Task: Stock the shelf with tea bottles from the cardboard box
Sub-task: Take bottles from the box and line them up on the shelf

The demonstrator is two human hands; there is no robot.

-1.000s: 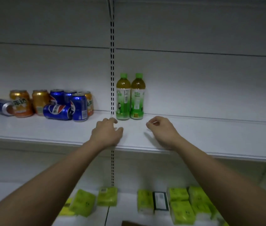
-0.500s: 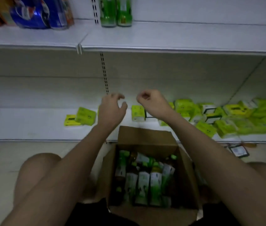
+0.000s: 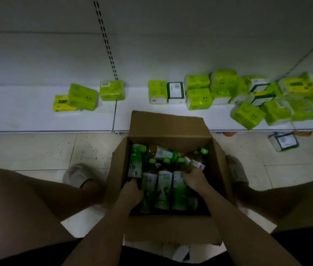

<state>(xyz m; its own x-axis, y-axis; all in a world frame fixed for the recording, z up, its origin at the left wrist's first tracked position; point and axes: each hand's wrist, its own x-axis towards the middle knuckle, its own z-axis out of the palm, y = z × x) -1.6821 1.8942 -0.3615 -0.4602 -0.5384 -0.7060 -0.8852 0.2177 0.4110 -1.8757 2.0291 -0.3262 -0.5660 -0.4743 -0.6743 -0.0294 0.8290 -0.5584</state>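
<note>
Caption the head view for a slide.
Both hands, left and right, reach among green-capped tea bottles in an open brown cardboard box on the floor.

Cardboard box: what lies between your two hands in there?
In the head view, two upright tea bottles with green caps stand between the left hand and right hand, inside the cardboard box.

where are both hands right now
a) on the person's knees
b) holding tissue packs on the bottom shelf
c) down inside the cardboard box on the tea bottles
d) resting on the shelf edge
c: the left hand and the right hand both reach into the open cardboard box and close around tea bottles lying there.
</note>
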